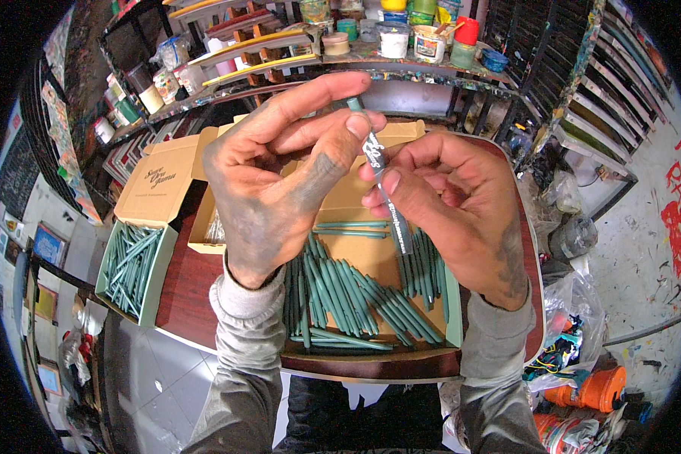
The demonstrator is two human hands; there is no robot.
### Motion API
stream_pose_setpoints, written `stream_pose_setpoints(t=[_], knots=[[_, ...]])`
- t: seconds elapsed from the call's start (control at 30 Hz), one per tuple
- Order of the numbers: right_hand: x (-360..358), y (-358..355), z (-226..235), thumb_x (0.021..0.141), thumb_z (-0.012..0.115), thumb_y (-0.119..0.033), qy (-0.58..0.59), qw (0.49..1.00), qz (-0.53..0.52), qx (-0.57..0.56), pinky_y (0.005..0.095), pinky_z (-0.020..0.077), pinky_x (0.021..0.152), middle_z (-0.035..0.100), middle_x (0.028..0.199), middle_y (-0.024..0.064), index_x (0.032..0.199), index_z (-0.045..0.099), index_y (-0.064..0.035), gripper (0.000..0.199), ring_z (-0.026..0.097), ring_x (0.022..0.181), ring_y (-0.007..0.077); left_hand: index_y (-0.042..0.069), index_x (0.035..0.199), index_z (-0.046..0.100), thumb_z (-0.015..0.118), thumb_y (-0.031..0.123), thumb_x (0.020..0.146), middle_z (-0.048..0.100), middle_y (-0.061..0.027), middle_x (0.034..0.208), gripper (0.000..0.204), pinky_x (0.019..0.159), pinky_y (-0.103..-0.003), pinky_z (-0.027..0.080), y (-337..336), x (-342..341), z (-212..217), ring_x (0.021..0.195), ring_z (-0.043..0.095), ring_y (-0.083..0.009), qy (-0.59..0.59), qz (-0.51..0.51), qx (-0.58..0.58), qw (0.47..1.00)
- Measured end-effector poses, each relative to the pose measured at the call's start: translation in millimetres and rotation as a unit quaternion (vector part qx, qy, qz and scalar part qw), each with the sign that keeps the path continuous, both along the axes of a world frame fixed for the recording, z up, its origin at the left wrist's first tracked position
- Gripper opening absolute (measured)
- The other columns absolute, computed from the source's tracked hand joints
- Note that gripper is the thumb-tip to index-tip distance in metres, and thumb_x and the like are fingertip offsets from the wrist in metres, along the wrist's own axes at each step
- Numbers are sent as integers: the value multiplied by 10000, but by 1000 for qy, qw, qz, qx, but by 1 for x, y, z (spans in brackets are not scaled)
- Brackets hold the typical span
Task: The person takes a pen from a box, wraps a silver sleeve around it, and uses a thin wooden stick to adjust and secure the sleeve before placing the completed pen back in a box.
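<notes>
2 hands hold 1 teal pen above an open box of pens on the bench.

A second box of teal pens [131,266] sits at the bench's [185,299] left edge; paint pots [430,43] crowd the shelf behind. The pen [378,163] runs near upright, tip tilted left, over the open cardboard box [371,303]. The left hand [280,178] pinches its top; the right hand [450,204] is curled around its middle.
</notes>
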State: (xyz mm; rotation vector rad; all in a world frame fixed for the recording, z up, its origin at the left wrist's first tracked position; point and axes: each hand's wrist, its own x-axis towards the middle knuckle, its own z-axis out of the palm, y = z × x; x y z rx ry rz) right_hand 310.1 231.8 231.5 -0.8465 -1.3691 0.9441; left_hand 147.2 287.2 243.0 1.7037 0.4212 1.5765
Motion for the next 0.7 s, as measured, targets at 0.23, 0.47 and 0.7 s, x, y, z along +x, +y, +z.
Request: stream_pose_setpoints(t=[0.23,0.47,0.7], knots=[[4,-1,1,873,702,-109,-5,1000,4,-17,270,539,723,685,866,75,968,618,26,185,665,805,125,-54,1240,591,713,108,875,726,-172,960,418,715,-272,558,3,0,1,834,690,-152,10,-2,18,1000],[5,1,0,856,727,-110,-1,1000,-8,-26,267,537,720,686,865,80,936,637,28,184,663,807,127,-59,1258,575,717,116,874,723,-175,970,446,708,-259,544,-1,2,1,863,693,-169,4,2,18,1000],[3,-4,8,906,657,-35,-19,998,6,-52,316,575,781,690,956,163,951,604,53,112,692,853,188,-74,1268,561,715,106,873,713,-179,1028,461,732,-269,552,2,-2,0,887,698,-189,11,-2,33,999]])
